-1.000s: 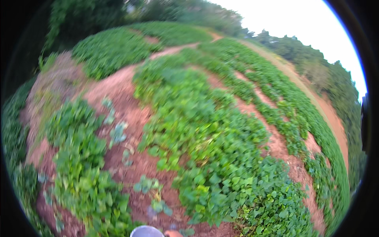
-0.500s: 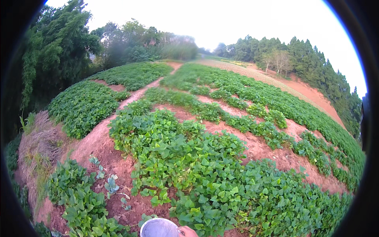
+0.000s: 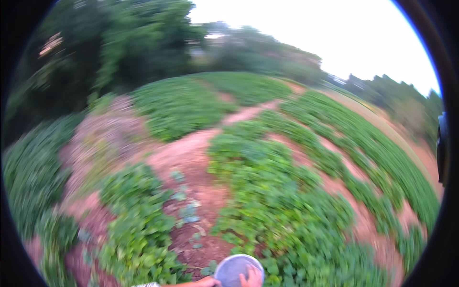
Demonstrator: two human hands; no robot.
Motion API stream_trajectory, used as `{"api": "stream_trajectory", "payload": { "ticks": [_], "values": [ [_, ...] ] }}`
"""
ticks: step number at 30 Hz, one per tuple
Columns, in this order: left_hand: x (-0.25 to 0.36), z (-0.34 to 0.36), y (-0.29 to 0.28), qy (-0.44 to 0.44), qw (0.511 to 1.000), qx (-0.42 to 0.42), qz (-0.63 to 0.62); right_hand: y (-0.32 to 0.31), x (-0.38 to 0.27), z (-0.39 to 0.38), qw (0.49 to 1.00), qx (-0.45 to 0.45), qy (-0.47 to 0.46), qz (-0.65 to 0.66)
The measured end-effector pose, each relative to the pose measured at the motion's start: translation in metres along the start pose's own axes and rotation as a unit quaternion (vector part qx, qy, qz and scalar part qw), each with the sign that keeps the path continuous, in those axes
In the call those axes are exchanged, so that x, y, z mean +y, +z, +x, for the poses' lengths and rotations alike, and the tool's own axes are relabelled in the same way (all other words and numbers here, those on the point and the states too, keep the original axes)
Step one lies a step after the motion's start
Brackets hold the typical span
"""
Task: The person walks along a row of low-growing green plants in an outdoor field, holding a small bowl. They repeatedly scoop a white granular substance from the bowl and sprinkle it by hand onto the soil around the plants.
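Observation:
A round, light-grey container (image 3: 230,270) with a pale rim is at the lower edge of the head view, partly cut off. My left hand (image 3: 208,281) comes in from the left and is closed on the container's left rim. Over the container's right part is my right hand (image 3: 252,276), its fingers apart and pointing up and inward. Motion blur hides the finger detail, and I cannot tell what lies inside the container. Low leafy green plants (image 3: 287,201) stand close around it on the right.
Bare reddish soil (image 3: 198,241) with a few bluish-green seedlings (image 3: 189,213) lies ahead. Another leafy row (image 3: 136,225) grows to the left. A dirt path (image 3: 248,113) leads toward the far field, past a heap of dry grass (image 3: 107,131). Trees (image 3: 143,43) border the field.
The view has swung left, so the field and container sit further right. My left hand has come into view at the rim. My right hand has moved from the rim to over the container.

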State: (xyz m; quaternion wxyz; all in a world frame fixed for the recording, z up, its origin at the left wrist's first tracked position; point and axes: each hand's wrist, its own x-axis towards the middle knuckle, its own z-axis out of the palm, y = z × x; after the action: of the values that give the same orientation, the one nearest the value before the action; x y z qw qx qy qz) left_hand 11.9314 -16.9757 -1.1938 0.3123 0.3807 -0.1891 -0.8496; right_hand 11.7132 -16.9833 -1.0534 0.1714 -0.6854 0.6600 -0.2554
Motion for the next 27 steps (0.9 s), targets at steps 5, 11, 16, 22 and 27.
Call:
{"api": "stream_trajectory", "payload": {
  "ticks": [5,11,16,22,27],
  "values": [
    [0.029,-0.004,-0.019,0.137,0.99,0.007,-0.007,0.078,-0.024,0.058,0.986,-0.112,-0.123,-0.025],
    [0.011,-0.002,-0.04,0.218,0.974,0.054,-0.004,0.087,-0.058,0.059,0.941,-0.254,-0.222,0.034],
    [-0.014,-0.013,-0.043,0.27,0.958,0.1,-0.014,0.051,-0.108,0.075,0.943,-0.219,-0.246,0.043],
    [-0.035,-0.023,-0.042,0.302,0.946,0.12,-0.009,0.066,-0.109,0.048,0.875,-0.343,-0.343,0.005],
    [-0.047,-0.029,-0.044,0.324,0.938,0.123,0.008,0.071,-0.079,0.055,0.7,-0.571,-0.412,-0.116]
  ]
}}
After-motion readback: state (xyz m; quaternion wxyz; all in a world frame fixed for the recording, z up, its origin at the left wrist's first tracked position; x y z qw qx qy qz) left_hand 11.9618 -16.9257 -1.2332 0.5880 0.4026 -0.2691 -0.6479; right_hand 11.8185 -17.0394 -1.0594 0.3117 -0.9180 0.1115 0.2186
